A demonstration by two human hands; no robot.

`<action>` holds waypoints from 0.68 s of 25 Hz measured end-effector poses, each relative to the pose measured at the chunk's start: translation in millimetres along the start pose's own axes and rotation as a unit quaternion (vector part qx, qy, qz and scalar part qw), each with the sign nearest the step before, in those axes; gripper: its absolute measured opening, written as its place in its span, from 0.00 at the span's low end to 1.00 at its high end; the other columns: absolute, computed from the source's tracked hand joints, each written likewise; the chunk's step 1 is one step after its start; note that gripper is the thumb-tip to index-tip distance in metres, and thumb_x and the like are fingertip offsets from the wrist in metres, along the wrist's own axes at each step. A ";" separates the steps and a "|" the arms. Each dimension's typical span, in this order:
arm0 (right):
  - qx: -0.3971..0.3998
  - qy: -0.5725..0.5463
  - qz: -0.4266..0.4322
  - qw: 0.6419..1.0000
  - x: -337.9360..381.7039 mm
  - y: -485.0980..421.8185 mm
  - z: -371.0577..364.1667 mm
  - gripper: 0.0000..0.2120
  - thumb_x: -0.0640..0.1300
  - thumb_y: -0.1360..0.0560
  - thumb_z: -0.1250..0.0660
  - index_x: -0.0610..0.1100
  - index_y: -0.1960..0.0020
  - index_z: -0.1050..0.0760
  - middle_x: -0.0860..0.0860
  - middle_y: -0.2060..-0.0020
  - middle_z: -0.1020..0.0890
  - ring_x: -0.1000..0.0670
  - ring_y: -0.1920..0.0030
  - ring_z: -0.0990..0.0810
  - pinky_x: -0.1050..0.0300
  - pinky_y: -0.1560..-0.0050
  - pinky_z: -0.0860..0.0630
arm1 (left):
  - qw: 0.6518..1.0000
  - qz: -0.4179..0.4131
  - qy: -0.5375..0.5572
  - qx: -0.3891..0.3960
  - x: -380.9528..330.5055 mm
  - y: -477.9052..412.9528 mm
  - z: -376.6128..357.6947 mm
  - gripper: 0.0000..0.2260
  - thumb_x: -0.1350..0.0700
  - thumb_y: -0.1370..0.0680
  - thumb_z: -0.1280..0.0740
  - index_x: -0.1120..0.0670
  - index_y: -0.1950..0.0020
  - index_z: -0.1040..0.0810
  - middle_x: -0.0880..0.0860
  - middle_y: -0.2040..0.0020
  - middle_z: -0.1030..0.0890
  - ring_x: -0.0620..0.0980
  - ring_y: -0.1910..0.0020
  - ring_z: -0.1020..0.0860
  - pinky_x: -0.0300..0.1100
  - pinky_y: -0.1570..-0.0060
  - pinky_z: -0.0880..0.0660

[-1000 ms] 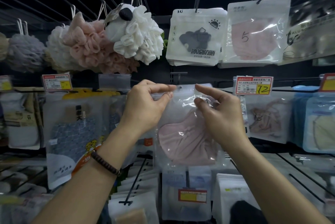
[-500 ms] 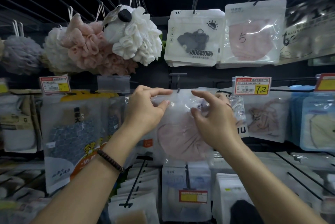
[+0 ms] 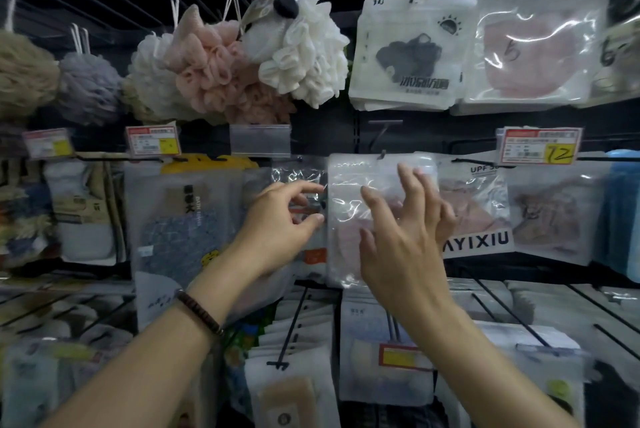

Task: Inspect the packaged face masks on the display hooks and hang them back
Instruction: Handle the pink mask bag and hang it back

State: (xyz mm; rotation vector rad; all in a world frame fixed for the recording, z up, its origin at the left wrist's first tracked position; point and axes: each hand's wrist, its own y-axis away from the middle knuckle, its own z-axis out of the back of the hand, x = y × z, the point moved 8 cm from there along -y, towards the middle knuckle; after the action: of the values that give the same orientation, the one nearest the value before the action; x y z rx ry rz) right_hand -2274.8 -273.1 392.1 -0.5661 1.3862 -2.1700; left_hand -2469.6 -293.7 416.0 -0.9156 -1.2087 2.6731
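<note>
- Left hand (image 3: 280,223), fingers loosely parted, sits at the left edge of a clear plastic pouch holding a pink face mask (image 3: 349,185); contact unclear.
- Right hand (image 3: 401,247) hovers before it, fingers spread, gripping nothing.
- Pouch hangs upright on a black wire hook (image 3: 382,154), long axis vertical, face outward.

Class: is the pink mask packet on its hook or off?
On. The packet hangs from the hook at its top; the right hand is open.
</note>
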 end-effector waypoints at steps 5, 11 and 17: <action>0.095 -0.188 0.094 0.973 53.8 35.7 -31.7 0.07 0.43 0.21 0.31 0.44 0.45 0.18 0.49 0.46 0.19 0.45 0.45 0.23 0.45 0.49 0.20 | 0.990 0.066 -0.060 0.106 77.8 41.0 20.8 0.07 0.50 0.21 0.24 0.40 0.45 0.15 0.39 0.49 0.15 0.35 0.50 0.18 0.37 0.47 0.20; 0.278 -0.299 -0.044 0.912 80.7 78.2 -93.4 0.18 0.48 0.19 0.32 0.52 0.29 0.23 0.55 0.38 0.24 0.51 0.40 0.20 0.50 0.39 0.20 | 0.955 0.100 -0.160 0.230 151.4 75.9 18.7 0.30 0.35 0.31 0.20 0.37 0.31 0.21 0.37 0.35 0.22 0.39 0.36 0.24 0.41 0.35 0.24; 0.311 -0.299 -0.124 0.893 87.8 97.2 -115.0 0.24 0.53 0.18 0.33 0.56 0.23 0.32 0.54 0.32 0.29 0.51 0.36 0.25 0.55 0.37 0.25 | 0.961 0.096 -0.140 0.216 176.1 80.0 10.6 0.31 0.36 0.32 0.18 0.40 0.31 0.19 0.41 0.35 0.18 0.39 0.37 0.21 0.37 0.39 0.22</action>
State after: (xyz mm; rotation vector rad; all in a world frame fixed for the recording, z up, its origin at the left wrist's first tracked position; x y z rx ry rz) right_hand -2393.2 -280.0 264.4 -1.0655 0.2767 -2.1824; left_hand -2605.9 -304.1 278.7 -0.6300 -0.5353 3.1156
